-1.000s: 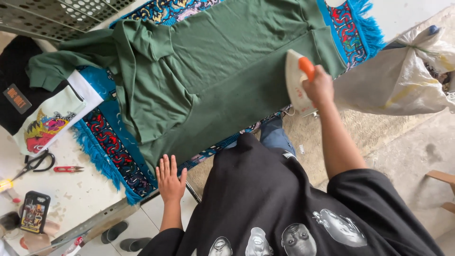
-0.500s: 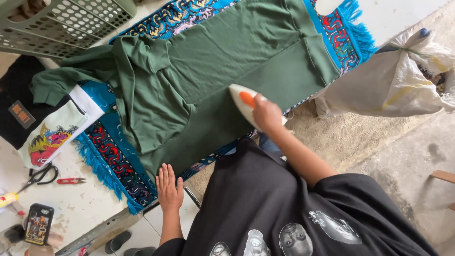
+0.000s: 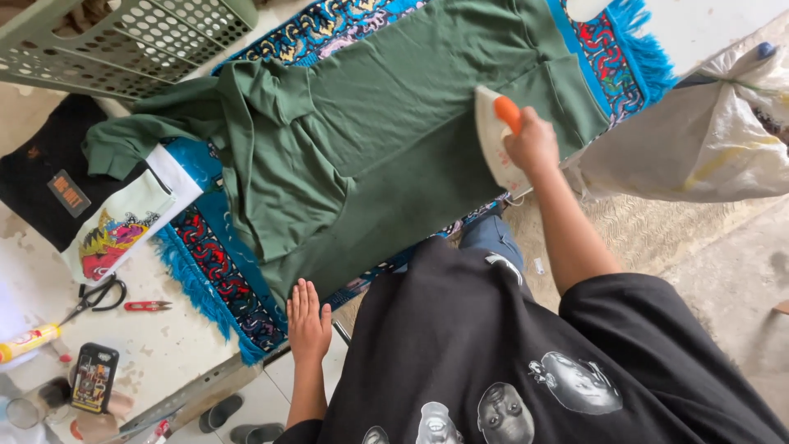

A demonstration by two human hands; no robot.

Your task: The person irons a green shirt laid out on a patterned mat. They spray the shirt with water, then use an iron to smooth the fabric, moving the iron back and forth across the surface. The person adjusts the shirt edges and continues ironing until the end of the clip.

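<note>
The right hand (image 3: pixel 532 146) is closed around the orange handle of a white iron (image 3: pixel 496 140), fingers wrapped tight, and the iron's sole rests on a green garment (image 3: pixel 386 140) near its right end. The garment lies spread across a blue patterned cloth (image 3: pixel 222 279) with red motifs and a fringed edge, which covers the table; the garment's sleeve end is bunched and folded over at the left. The left hand (image 3: pixel 307 322) lies flat with its fingers straight and slightly spread, holding nothing, its palm pressing the near lower edge of the garment where it meets the cloth's border.

Left of the garment lies a white packet (image 3: pixel 123 226), roughly rectangular, printed with a red and yellow figure, partly over a black folded garment (image 3: pixel 49 168) that bears 1 small orange rectangular label. A grey perforated basket (image 3: pixel 123 45) stands at the top left corner. On the bare white tabletop nearer the left edge lie black scissors (image 3: pixel 97 296), a small red clipper (image 3: pixel 146 306), a yellow tube (image 3: pixel 29 342) and a phone (image 3: pixel 92 376) in a dark printed case. To the right, a large pale sack (image 3: pixel 707 140), tied at its top, sits on the floor just beside the table end.
</note>
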